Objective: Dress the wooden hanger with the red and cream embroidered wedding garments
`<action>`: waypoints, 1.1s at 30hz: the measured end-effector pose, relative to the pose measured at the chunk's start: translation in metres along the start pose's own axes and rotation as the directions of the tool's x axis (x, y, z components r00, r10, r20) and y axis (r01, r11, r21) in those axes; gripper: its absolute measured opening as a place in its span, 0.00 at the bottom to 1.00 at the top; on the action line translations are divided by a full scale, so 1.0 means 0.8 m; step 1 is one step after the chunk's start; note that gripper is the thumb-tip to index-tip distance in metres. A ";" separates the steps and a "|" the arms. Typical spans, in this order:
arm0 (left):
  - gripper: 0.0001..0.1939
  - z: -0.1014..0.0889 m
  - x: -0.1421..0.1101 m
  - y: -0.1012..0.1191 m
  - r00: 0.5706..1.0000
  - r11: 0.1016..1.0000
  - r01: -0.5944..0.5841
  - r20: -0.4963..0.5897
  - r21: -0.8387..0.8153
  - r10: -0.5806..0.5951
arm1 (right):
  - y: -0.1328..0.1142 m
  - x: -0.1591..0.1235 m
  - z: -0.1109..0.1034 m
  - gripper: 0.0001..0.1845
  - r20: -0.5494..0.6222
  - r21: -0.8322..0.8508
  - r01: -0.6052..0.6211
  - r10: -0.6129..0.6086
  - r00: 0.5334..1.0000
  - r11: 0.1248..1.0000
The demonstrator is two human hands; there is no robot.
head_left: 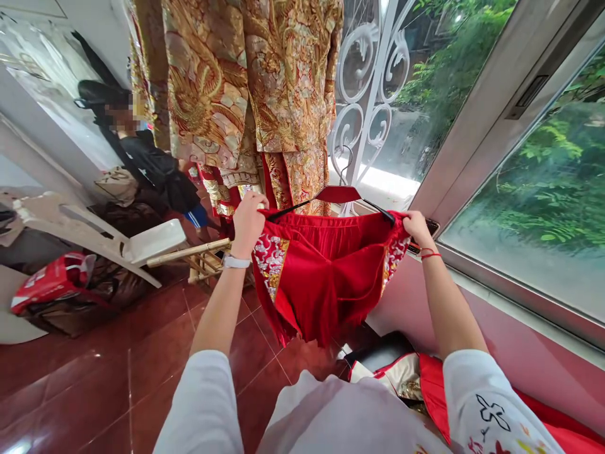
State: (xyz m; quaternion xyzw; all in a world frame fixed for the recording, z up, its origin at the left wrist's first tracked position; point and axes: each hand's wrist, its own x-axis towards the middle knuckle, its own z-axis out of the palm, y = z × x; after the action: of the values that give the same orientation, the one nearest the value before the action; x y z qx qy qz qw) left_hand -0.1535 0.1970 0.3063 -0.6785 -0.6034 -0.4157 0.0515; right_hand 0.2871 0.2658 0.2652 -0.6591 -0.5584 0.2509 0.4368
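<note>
A red satin skirt (316, 284) with silver-and-gold embroidered side panels hangs in front of me, its gathered waistband stretched wide. My left hand (249, 224) is closed on the waistband's left end. At the right end, my right hand (416, 228) grips the same waistband. A hanger (338, 194) with a red centre and black arms sits inside the waist, its metal hook pointing up. The hanger's arm ends lie close to both hands, and the fabric partly hides them. The lower part of the skirt falls in loose folds.
Gold embroidered garments (288, 82) hang just beyond the skirt. A sliding window (534, 176) is at right. Red and white clothing (416, 378) lies below it. At left stand a white chair (155, 243), a bamboo frame (208, 255), a red bag (51, 280) and another person (161, 170).
</note>
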 end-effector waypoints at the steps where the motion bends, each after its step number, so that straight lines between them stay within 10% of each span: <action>1: 0.19 -0.004 -0.003 -0.014 0.998 0.998 0.039 0.060 -0.044 -0.037 | 0.012 -0.011 0.005 0.14 0.047 0.044 -0.025 0.023 0.999 0.999; 4: 0.22 0.010 -0.058 -0.060 0.963 0.973 0.182 0.225 -0.144 -0.147 | 0.057 -0.080 0.043 0.14 0.153 0.153 -0.105 0.082 0.985 0.983; 8: 0.13 0.069 -0.221 -0.109 0.903 0.940 0.271 0.394 -0.207 -0.174 | 0.118 -0.199 0.101 0.19 0.243 0.227 -0.254 0.198 0.950 0.940; 14: 0.24 0.131 -0.467 -0.143 0.516 0.904 0.426 0.815 0.023 -0.264 | 0.125 -0.288 0.124 0.17 0.410 0.215 -0.325 0.217 0.886 0.921; 17: 0.35 0.149 -0.526 -0.144 0.424 0.910 0.397 0.855 0.120 -0.298 | 0.092 -0.305 0.122 0.15 0.441 0.157 -0.262 0.170 0.881 0.952; 24: 0.29 0.178 -0.547 -0.120 0.676 0.867 0.424 0.546 0.262 -0.496 | 0.011 -0.359 0.121 0.16 0.415 0.161 -0.177 0.096 0.905 0.971; 28: 0.23 0.178 -0.509 -0.114 0.681 0.844 0.492 0.509 0.214 -0.526 | -0.019 -0.371 0.103 0.14 0.333 0.210 -0.156 0.079 0.939 0.965; 33: 0.16 0.182 -0.441 -0.099 0.832 0.871 0.465 0.259 0.157 -0.490 | -0.060 -0.382 0.051 0.11 0.202 0.317 -0.011 -0.056 0.978 0.948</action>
State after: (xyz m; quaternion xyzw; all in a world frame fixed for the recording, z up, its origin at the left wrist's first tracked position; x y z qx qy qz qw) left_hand -0.1227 0.0275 -0.0430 -0.5568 -0.7721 -0.2845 -0.1134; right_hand 0.1522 -0.0145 0.2376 -0.5440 -0.5612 0.3999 0.4787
